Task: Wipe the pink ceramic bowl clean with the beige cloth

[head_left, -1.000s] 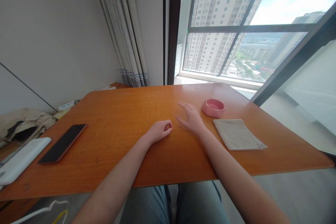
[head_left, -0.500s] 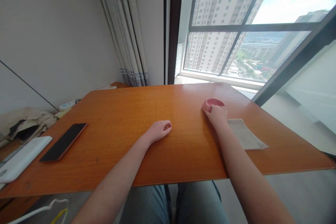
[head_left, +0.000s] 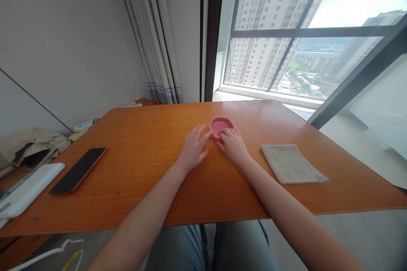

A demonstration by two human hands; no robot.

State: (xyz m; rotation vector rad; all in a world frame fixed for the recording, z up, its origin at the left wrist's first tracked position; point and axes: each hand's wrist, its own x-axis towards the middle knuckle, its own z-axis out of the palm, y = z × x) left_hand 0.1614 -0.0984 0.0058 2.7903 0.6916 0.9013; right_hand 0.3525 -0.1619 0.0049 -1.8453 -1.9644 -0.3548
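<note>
A small pink bowl (head_left: pixel 221 124) stands near the middle of the wooden table (head_left: pixel 152 135), its hollow facing up. My right hand (head_left: pixel 233 143) pinches the bowl's near right rim, fingers over the edge. Just left of the bowl is my left hand (head_left: pixel 193 146), fingers spread and holding nothing; its index fingertip comes close to the rim, and I cannot tell if it touches. To the right of my right forearm lies a flat beige cloth (head_left: pixel 293 164).
A dark phone (head_left: pixel 79 170) with a reddish edge lies at the table's left. Beside it, a white flat device (head_left: pixel 30 190) sits near the left edge. Bunched fabric (head_left: pixel 38 148) lies past that edge, and a window (head_left: pixel 305 51) is behind the table.
My right hand has brought the pink bowl leftward from beside the cloth to the table's middle. My left hand has gone from loosely curled to spread, reaching forward beside the bowl.
</note>
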